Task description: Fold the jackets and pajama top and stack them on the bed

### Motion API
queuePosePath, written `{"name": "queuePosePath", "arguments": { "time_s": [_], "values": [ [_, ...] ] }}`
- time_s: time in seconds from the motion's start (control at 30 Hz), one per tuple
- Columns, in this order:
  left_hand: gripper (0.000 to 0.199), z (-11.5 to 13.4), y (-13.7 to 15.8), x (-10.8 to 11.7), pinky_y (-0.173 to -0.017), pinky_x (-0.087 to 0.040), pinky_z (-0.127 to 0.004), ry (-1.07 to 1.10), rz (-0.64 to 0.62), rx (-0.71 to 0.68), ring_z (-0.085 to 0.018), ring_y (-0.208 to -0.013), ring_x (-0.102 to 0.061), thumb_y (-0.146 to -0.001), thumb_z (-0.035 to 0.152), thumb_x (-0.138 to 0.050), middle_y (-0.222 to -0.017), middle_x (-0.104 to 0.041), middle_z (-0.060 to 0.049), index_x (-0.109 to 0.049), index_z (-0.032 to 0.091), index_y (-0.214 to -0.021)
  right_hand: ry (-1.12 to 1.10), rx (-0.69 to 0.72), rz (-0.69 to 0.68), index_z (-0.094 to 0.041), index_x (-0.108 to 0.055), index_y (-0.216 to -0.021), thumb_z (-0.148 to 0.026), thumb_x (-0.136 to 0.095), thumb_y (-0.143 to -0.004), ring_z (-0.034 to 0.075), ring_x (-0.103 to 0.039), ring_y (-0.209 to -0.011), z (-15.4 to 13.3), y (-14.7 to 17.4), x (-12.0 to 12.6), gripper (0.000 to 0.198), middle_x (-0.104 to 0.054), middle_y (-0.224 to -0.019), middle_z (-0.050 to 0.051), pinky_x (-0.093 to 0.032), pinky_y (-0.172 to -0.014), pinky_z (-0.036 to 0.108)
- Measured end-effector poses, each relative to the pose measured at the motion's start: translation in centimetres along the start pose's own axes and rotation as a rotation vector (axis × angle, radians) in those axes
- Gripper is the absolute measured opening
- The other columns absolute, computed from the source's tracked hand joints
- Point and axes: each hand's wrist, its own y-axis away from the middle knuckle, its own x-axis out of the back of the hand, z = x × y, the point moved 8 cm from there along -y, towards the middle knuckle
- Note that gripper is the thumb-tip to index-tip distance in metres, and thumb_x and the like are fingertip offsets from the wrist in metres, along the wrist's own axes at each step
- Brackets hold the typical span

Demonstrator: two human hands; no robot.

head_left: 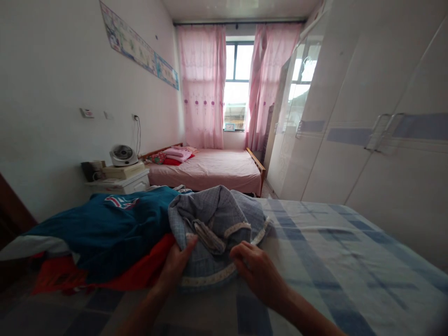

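Note:
A blue-grey checked garment with cream lace trim (217,205) lies bunched on the bed in front of me; its exact kind is hidden by the folds. My left hand (179,258) is closed on its left side, the thumb lying on top of the cloth. At the lower right, by the lace edge, my right hand (252,268) has curled fingers pinching the fabric. Left of the garment is a teal shirt (129,228) with a white and red print, spread over red clothing (140,268). My left hand is close to the red cloth.
The near bed has a blue and white checked sheet (325,261). Behind it stand a second bed with a pink sheet (217,163) and a white nightstand (133,183) bearing a small fan (123,155). A glossy white wardrobe (367,84) lines the right side.

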Motion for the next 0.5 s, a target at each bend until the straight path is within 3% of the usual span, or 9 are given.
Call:
{"name": "queuePosePath", "arguments": {
  "time_s": [0.1,0.17,0.27,0.33,0.4,0.5],
  "values": [
    [0.046,-0.5,0.0,-0.2,-0.080,-0.051,-0.038,-0.064,0.005,0.015,-0.033,-0.097,-0.064,-0.071,0.043,-0.063,-0.098,-0.068,-0.017,-0.063,0.006,-0.099,-0.047,-0.129,0.049,-0.020,-0.059,-0.084,-0.018,-0.043,-0.086,0.014,-0.058,-0.075,5.3,1.6,0.0,0.016,-0.060,-0.084,0.002,-0.044,-0.070,0.026],
    [0.053,0.3,0.3,0.2,-0.092,-0.045,-0.044,-0.121,0.078,-0.082,-0.035,-0.110,-0.057,-0.074,0.039,-0.060,-0.114,-0.061,-0.021,-0.055,0.004,-0.114,-0.059,-0.207,0.076,-0.020,-0.058,-0.084,-0.020,-0.041,-0.085,0.016,-0.059,-0.076,8.9,2.9,0.1,0.018,-0.060,-0.085,0.003,-0.046,-0.069,0.027],
    [0.069,4.5,2.5,0.8,-0.109,-0.025,-0.046,-0.375,0.297,-0.549,-0.032,-0.135,-0.028,-0.079,0.031,-0.053,-0.146,-0.030,-0.020,-0.028,0.008,-0.139,-0.027,-0.313,0.109,-0.021,-0.057,-0.095,-0.020,-0.040,-0.081,0.017,-0.061,-0.079,13.3,4.7,0.4,0.022,-0.060,-0.093,0.005,-0.049,-0.073,0.030],
    [0.070,6.7,4.0,0.0,-0.110,-0.021,-0.049,-0.607,0.385,-0.801,-0.031,-0.139,-0.016,-0.083,0.028,-0.048,-0.153,-0.014,-0.015,-0.018,0.014,-0.144,0.047,-0.346,0.152,-0.021,-0.053,-0.110,-0.020,-0.042,-0.079,0.019,-0.061,-0.088,15.0,5.0,1.0,0.034,-0.057,-0.105,0.008,-0.049,-0.079,0.033],
    [0.067,7.2,3.7,-0.7,-0.108,-0.024,-0.051,-0.747,0.374,-0.813,-0.032,-0.139,-0.015,-0.085,0.028,-0.047,-0.154,-0.010,-0.015,-0.019,0.015,-0.144,0.152,-0.317,0.193,-0.020,-0.046,-0.124,-0.018,-0.044,-0.075,0.022,-0.056,-0.106,15.4,4.4,1.8,0.049,-0.052,-0.119,0.011,-0.045,-0.091,0.037],
    [0.067,6.0,1.8,-0.5,-0.105,-0.032,-0.049,-0.780,0.323,-0.656,-0.036,-0.137,-0.021,-0.084,0.035,-0.048,-0.150,-0.014,-0.023,-0.027,0.007,-0.141,0.305,-0.254,0.173,-0.021,-0.042,-0.133,-0.014,-0.048,-0.071,0.025,-0.039,-0.127,14.8,2.5,2.0,0.062,-0.043,-0.135,0.011,-0.037,-0.100,0.042]
  ]
}}
